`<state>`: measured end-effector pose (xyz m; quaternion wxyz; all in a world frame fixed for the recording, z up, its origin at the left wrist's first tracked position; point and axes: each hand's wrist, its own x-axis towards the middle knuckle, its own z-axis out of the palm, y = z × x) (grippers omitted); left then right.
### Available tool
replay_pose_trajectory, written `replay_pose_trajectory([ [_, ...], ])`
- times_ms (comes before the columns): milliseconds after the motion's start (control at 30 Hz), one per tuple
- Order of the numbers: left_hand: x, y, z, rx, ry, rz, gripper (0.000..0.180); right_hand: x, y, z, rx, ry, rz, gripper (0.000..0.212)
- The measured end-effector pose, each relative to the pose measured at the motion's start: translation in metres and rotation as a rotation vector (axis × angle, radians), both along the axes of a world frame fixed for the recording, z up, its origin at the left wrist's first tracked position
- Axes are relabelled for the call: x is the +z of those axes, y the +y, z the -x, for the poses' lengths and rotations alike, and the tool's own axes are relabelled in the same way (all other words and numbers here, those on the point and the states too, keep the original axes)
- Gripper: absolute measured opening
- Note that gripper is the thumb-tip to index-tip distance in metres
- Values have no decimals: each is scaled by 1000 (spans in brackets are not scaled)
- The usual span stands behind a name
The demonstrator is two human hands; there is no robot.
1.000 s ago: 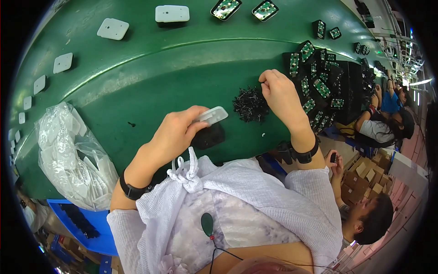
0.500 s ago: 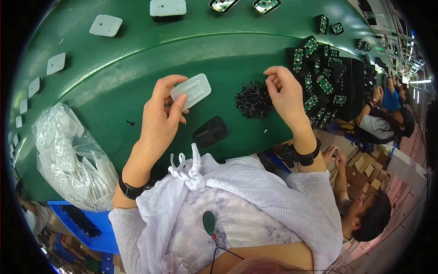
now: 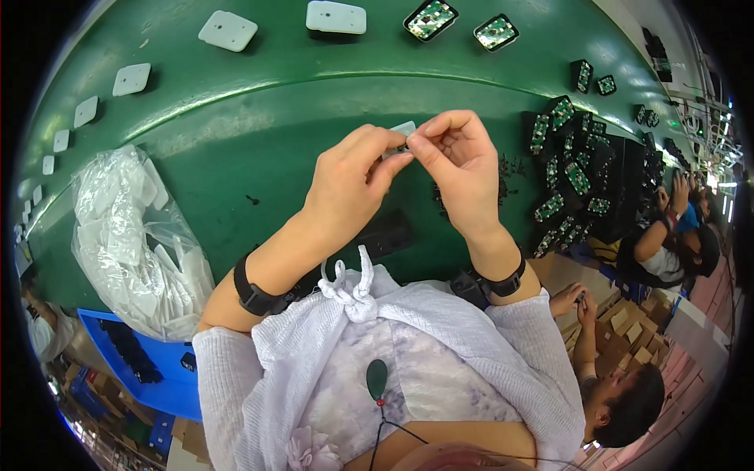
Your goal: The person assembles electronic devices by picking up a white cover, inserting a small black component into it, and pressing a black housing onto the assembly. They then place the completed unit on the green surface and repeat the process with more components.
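Observation:
My left hand (image 3: 349, 184) is closed on a white plastic cover (image 3: 404, 128), of which only the top edge shows above the fingers. Against it, the thumb and forefinger of my right hand (image 3: 463, 169) are pinched together; a tiny dark bit shows at the fingertips, too small to make out. Partly behind my right hand lies a pile of small black thin-stemmed pieces (image 3: 512, 169). A black housing (image 3: 386, 235) rests on the green table below the hands, in shadow. One loose black piece (image 3: 252, 200) lies left of my left forearm.
A clear bag of white covers (image 3: 133, 243) lies at the left, above a blue bin (image 3: 169, 385). White covers (image 3: 228, 31) and black housings with circuit boards (image 3: 430, 20) line the far side. More boarded housings (image 3: 577, 179) crowd the right. Co-workers sit at the right.
My right hand has moved from beside the black pile to the white cover, its fingertips now meeting my left hand's. The cover has moved right and is mostly hidden. The view has shifted.

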<state>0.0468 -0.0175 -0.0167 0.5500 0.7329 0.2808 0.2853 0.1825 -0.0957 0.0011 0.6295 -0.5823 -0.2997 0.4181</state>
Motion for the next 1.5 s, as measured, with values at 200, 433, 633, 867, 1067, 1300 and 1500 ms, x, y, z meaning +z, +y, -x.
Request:
replay_pose_trajectory([
  [200, -2, 6, 19, 48, 51, 1, 12, 6, 11, 4, 177, -700, 70, 12],
  [433, -11, 9, 27, 79, 137, -485, 21, -7, 16, 15, 158, -1020, -13, 8],
  [633, -5, 6, 29, 84, 45, 11, 25, -5, 12, 18, 134, -824, 32, 7],
  [867, -13, 11, 45, 71, -115, 652, 18, -7, 14, 20, 205, -752, -30, 8],
  [1067, -9, 5, 47, 116, -180, 673, 14, -8, 18, 27, 186, -977, -109, 9],
  [1300, -9, 4, 48, 106, -187, 631, 15, 0, 18, 30, 173, -884, -76, 9],
  [1500, -10, 4, 45, 150, -213, 584, 11, -1, 21, 32, 214, -1059, -100, 12],
])
